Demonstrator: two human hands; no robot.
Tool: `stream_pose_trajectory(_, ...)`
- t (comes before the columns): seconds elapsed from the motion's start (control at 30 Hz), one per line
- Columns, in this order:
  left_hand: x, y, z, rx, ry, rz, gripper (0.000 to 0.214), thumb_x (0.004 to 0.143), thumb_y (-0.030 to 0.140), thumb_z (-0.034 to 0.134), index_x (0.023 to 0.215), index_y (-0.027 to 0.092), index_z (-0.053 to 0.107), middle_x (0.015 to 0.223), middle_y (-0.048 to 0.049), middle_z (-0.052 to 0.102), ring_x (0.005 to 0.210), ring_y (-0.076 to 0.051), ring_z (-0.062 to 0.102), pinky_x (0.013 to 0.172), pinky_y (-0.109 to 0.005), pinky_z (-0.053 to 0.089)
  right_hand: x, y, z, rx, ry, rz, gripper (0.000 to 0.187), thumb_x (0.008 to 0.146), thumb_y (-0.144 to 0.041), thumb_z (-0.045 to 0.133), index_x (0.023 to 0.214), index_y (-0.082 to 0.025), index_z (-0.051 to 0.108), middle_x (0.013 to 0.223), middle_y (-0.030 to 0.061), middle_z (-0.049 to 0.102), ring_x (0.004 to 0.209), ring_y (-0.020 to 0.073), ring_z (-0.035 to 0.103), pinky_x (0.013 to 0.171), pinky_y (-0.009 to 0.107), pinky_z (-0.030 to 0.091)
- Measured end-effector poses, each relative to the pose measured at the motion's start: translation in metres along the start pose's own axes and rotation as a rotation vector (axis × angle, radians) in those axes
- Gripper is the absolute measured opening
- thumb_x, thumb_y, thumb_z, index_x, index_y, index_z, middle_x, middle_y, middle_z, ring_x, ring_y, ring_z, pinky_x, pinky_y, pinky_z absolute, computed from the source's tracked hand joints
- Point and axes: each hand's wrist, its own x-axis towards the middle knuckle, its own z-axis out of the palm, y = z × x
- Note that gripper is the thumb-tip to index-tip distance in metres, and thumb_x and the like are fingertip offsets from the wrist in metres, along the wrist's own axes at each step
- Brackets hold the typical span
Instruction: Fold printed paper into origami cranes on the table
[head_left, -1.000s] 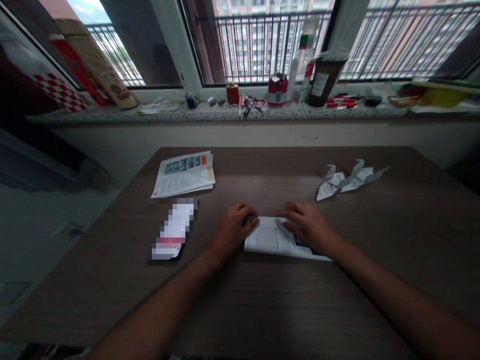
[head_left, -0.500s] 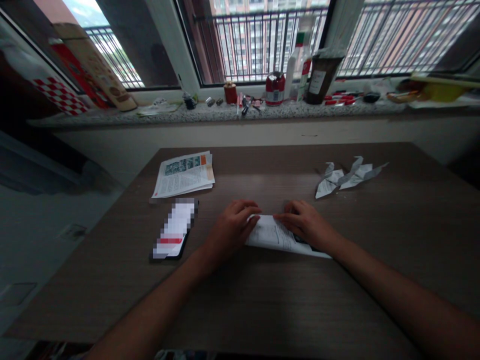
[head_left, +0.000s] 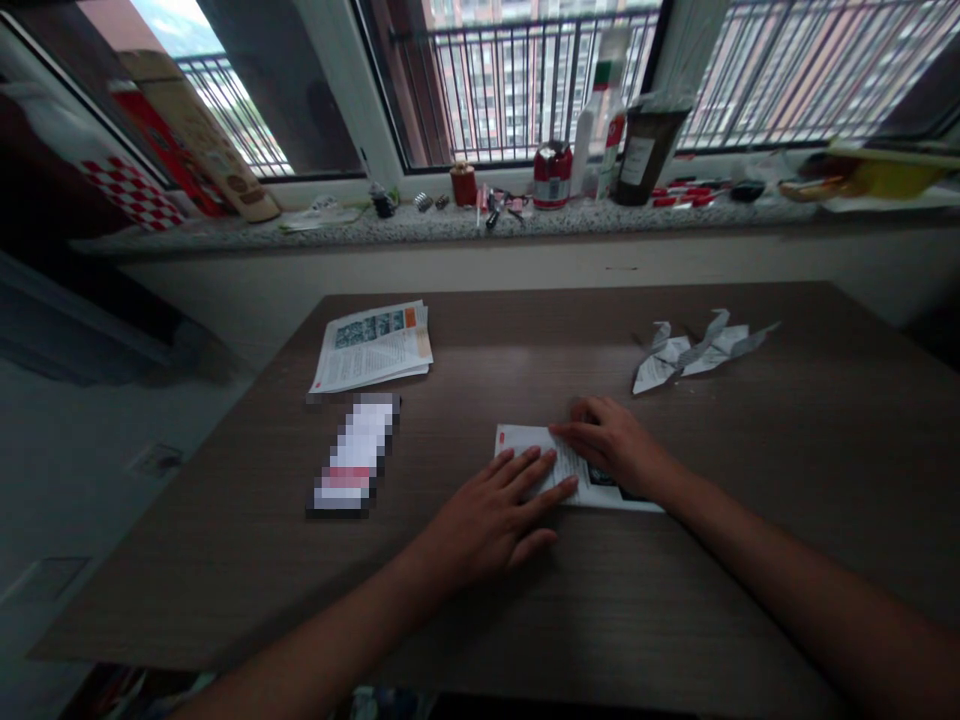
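A printed sheet of paper (head_left: 523,437), folded into a long strip, lies on the table in front of me. My left hand (head_left: 506,510) rests flat across its left part, fingers spread and palm down. At the far edge of the strip, my right hand (head_left: 604,440) has its fingers bent together on the paper, gripping or pressing that edge. The right hand and wrist hide much of the strip's right part. Dark printed blocks and lines of text show between the two hands.
Left of the hands lies a phone (head_left: 352,455) with a blurred screen. Behind it is a stack of printed pages (head_left: 373,347). Two folded paper birds (head_left: 694,350) stand at the back right. Cans, a bottle and a cup (head_left: 649,155) line the windowsill.
My left hand has let go of the paper's far left edge, moved nearer to me and flattened onto the strip. My right hand stays in nearly the same place.
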Motion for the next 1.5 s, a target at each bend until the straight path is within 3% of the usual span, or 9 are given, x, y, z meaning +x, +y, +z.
stream_pose_trajectory(0.2,-0.001,0.003,0.005,0.011,-0.013,-0.009,0.064,0.109,0.059,0.039,0.166,0.035,0.023,0.174,-0.0066,0.017,0.16,-0.03,0.016,0.129,-0.054,0.02,0.0,-0.001,-0.002,0.013,-0.003,0.021,0.026,0.104,-0.031,0.058,0.121,-0.026,0.076,0.106,0.0114,0.064,0.096,0.0262,0.06,0.084,0.039,0.05)
stream_pose_trajectory(0.4,-0.001,0.003,0.003,0.002,0.005,-0.015,0.065,0.108,0.057,0.045,0.165,0.035,0.025,0.173,-0.0058,0.018,0.159,-0.033,0.021,0.128,-0.055,0.022,0.001,0.0,-0.004,0.014,-0.037,0.018,0.028,0.105,-0.031,0.056,0.123,-0.026,0.076,0.11,0.012,0.065,0.101,0.0267,0.06,0.087,0.041,0.051)
stream_pose_trajectory(0.63,0.0,0.004,0.003,0.022,0.007,-0.014,0.064,0.108,0.057,0.043,0.165,0.034,0.026,0.173,-0.0076,0.018,0.159,-0.032,0.021,0.128,-0.056,0.023,0.004,-0.018,-0.027,-0.112,-0.162,-0.005,0.036,0.107,-0.037,0.05,0.132,-0.023,0.071,0.115,0.0142,0.068,0.105,0.0296,0.065,0.091,0.046,0.054)
stream_pose_trajectory(0.73,0.0,0.004,0.005,0.033,0.015,-0.014,0.065,0.108,0.056,0.044,0.166,0.033,0.023,0.173,-0.0085,0.019,0.159,-0.032,0.021,0.128,-0.055,0.023,-0.007,-0.036,-0.025,-0.164,-0.123,0.042,0.047,0.107,-0.038,0.047,0.149,-0.019,0.057,0.139,0.0181,0.064,0.124,0.0348,0.062,0.103,0.052,0.052)
stream_pose_trajectory(0.83,-0.001,0.004,0.007,0.035,0.017,-0.015,0.065,0.108,0.054,0.046,0.165,0.032,0.025,0.173,-0.0086,0.018,0.159,-0.032,0.02,0.128,-0.055,0.021,-0.023,-0.044,-0.01,-0.178,-0.111,0.022,0.061,0.108,-0.039,0.044,0.163,-0.016,0.034,0.162,0.0178,0.044,0.149,0.0336,0.042,0.122,0.052,0.037)
stream_pose_trajectory(1.03,0.001,0.002,0.006,0.021,-0.021,-0.012,0.062,0.11,0.054,0.039,0.166,0.03,0.024,0.174,-0.0077,0.014,0.16,-0.029,0.015,0.13,-0.052,0.017,-0.037,-0.039,0.008,-0.187,-0.152,0.042,0.071,0.11,-0.041,0.04,0.169,-0.022,0.004,0.171,0.0111,0.023,0.158,0.0268,0.025,0.128,0.048,0.026)
stream_pose_trajectory(1.27,-0.019,-0.011,0.003,0.045,-0.04,0.003,0.068,0.111,0.055,0.033,0.169,0.028,0.01,0.174,-0.0065,0.009,0.161,-0.025,0.014,0.131,-0.045,0.014,-0.036,-0.038,0.008,-0.207,-0.155,0.039,0.076,0.108,-0.047,0.043,0.168,-0.02,0.005,0.172,0.0124,0.021,0.158,0.0258,0.022,0.129,0.047,0.024)
stream_pose_trajectory(1.5,-0.041,-0.019,-0.009,0.098,-0.013,0.037,0.064,0.11,0.055,0.038,0.167,0.034,0.018,0.174,-0.0045,0.015,0.158,-0.028,0.026,0.128,-0.045,0.021,-0.036,-0.04,0.006,-0.166,-0.165,0.042,0.085,0.103,-0.057,0.052,0.168,-0.019,0.013,0.171,0.0149,0.023,0.158,0.0297,0.023,0.129,0.049,0.025)
